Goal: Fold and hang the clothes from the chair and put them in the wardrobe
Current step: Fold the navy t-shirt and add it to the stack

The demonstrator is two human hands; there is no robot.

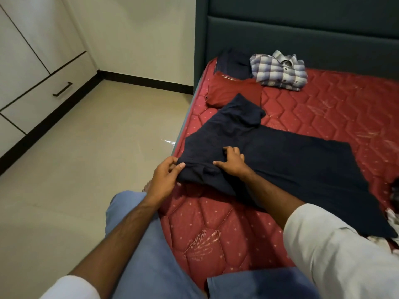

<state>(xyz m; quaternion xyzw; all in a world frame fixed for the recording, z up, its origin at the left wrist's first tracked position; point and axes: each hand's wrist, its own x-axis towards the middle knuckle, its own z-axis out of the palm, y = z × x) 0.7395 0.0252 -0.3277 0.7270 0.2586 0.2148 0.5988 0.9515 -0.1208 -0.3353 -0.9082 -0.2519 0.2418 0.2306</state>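
Spread flat on the red mattress (302, 104) near its left edge, dark navy shirt (280, 160), pinched at the corner by left hand (165, 178) fingers and pressed by spread right hand (232, 161) fingers, likely to hold the fold.

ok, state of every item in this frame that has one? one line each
navy garment: spread on the mattress, partly folded, near edge gathered
left hand: pinches the garment's near corner
right hand: presses on the garment, fingers bent
plaid shirt: folded, by the headboard
red garment: folded, lying flat
dark garment: folded, beside the plaid shirt
drawer: closed
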